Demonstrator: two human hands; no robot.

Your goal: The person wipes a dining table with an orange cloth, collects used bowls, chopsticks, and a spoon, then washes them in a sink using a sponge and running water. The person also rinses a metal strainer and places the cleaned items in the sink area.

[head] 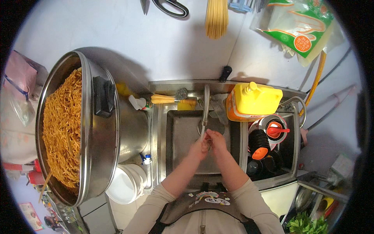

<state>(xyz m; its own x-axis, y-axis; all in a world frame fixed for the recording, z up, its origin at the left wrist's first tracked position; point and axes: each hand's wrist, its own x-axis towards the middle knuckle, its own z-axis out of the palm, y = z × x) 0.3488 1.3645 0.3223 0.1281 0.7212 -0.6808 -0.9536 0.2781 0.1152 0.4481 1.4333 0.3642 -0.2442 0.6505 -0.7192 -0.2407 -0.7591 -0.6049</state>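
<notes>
Over the left basin of a steel sink (178,155), my left hand (201,148) and my right hand (216,141) are close together, touching near the fingertips. Directly above them hangs the steel faucet spout (206,108), and a pale stream of water (202,131) comes down from it onto my left hand. The fingers are curled and partly hidden, so whether anything small lies between them does not show. Behind the hands, a round drain area is partly visible. A grey cloth (219,108) drapes over the basin's back edge.
A yellow jug (254,99) stands behind the right basin, which holds bowls, stacked black dishes (259,144) and a red spoon (278,130). At left are a large steel pot of noodles (62,131) and a white bucket (122,184). A bamboo brush (163,99) lies behind the sink.
</notes>
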